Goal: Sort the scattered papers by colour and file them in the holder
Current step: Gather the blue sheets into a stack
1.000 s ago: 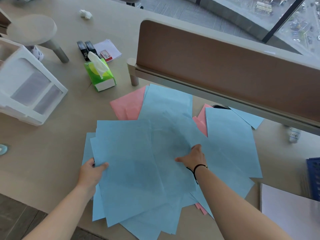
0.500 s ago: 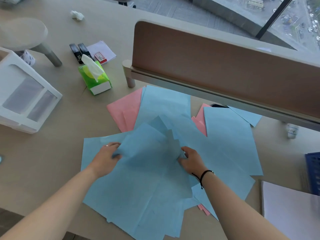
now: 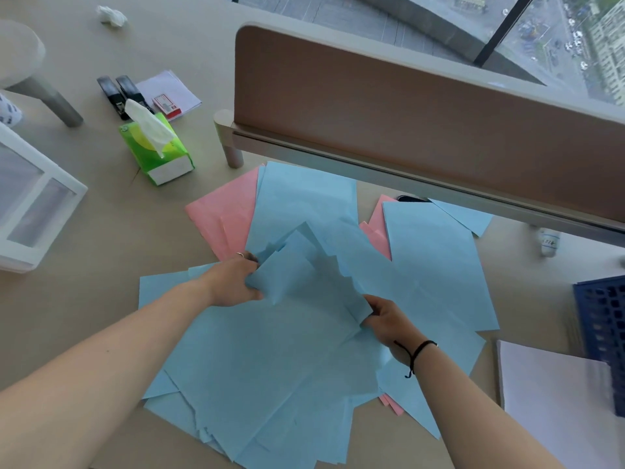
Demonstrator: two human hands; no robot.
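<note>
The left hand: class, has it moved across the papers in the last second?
Yes. The left hand has moved from the pile's near-left edge up towards the pink paper, gripping blue sheets.

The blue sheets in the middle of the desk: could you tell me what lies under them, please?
Pink sheets poke out from under the blue sheets at the far left, centre right and near right edge. How many more lie beneath is hidden.

Place: an office, high up in a tall building.
Desk: wide beige desk [image 3: 84, 316] with a brown divider screen [image 3: 406, 106] standing across it.
Stationery: two black staplers [image 3: 120, 93], a white file holder [image 3: 33, 204], a blue mesh tray [image 3: 605, 333], coloured sheets spread about.
Extras: green tissue box [image 3: 155, 150].
Window: glass right behind, streets and parked cars [image 3: 575, 38] far below.
</note>
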